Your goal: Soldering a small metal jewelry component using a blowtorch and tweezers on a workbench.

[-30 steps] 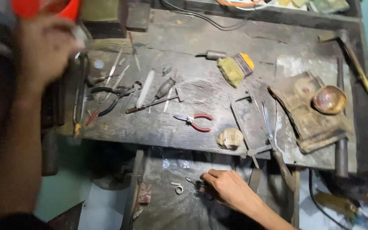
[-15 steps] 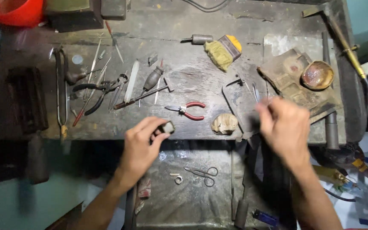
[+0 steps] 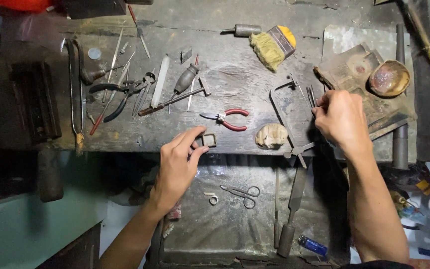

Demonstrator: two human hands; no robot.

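Note:
My left hand [image 3: 177, 167] rests at the front edge of a dark worn workbench [image 3: 235, 79], with thumb and forefinger pinching a small square metal frame [image 3: 207, 140]. My right hand [image 3: 342, 119] is farther right, its fingers closed around thin metal tweezers [image 3: 310, 95] that lie beside a saw frame [image 3: 287, 117]. Red-handled pliers [image 3: 227, 119] and a pale lump [image 3: 270, 135] lie between my two hands.
Pliers, files and a small hammer [image 3: 175, 97] are spread at the left. A brush [image 3: 273, 46] sits at the back, a copper bowl [image 3: 389, 78] on a charred block to the right. In the lower tray [image 3: 225, 234] lie scissors [image 3: 242, 193], a ring [image 3: 213, 199], a file and a blue lighter [image 3: 313, 245].
My left hand came down from the far left to the bench's front edge and took the small square frame. My right hand rose from the lower tray to the tweezers at the right.

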